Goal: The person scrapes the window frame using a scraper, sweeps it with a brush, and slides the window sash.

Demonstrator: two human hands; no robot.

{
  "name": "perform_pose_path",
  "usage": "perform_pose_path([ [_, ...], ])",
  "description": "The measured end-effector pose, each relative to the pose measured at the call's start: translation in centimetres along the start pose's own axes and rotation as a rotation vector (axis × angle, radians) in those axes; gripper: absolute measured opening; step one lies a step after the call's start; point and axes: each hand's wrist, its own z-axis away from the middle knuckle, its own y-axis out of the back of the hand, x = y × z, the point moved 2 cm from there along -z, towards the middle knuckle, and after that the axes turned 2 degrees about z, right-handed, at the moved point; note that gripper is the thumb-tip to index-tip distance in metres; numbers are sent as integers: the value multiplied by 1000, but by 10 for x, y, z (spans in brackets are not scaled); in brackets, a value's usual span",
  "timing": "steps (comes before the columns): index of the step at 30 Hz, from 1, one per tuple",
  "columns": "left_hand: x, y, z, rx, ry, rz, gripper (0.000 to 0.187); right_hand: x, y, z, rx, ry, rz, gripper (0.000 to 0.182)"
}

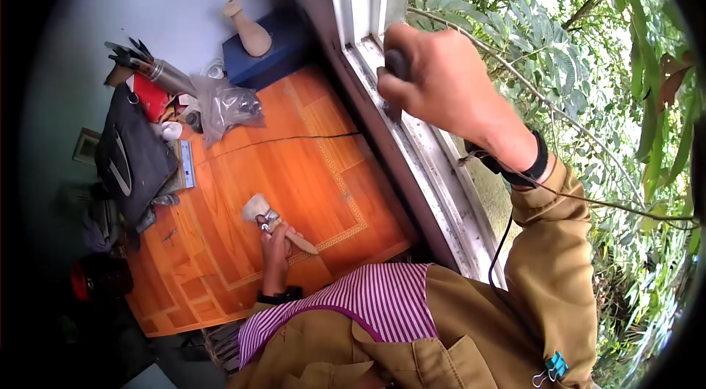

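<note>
At the lower centre, my left hand (pixel 276 248) is closed around a brush with pale bristles (pixel 257 208), a metal band and a light wooden handle (pixel 302 242). The brush is over the orange wooden table (pixel 323 198). At the window, my right hand (pixel 441 76) is raised and its fingers are wrapped round a dark, rounded object (pixel 398 64). This fist is above the white window track (pixel 423 146), where a dark patch shows just below it. Most of the dark object is hidden by the fingers.
A pale wooden peg-like figure (pixel 254 36) stands on a blue box (pixel 279 47). Nearby are a clear plastic bag (pixel 226 106), a metal cup of pens (pixel 170 76) and a black bag (pixel 132 157). A thin cable (pixel 294 138) crosses the table. Branches (pixel 544 98) reach in beside my right arm.
</note>
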Motion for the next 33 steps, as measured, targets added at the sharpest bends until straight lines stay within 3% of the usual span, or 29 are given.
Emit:
perform_pose_path([
  [4,0,-1,-1,-6,6,13,18,-16,-9,-5,-47,98,161,19],
  [11,-5,0,-2,1,-30,9,18,-21,-17,-11,-86,145,89,22],
  [15,-3,-1,-1,32,-14,-15,19,-13,-13,-10,-55,111,71,20],
  [18,-1,-2,-1,25,-6,-6,19,5,-6,-9,-17,-32,40,21],
  [33,-7,2,-4,-4,-37,-11,18,2,-3,1,25,-32,20,20],
])
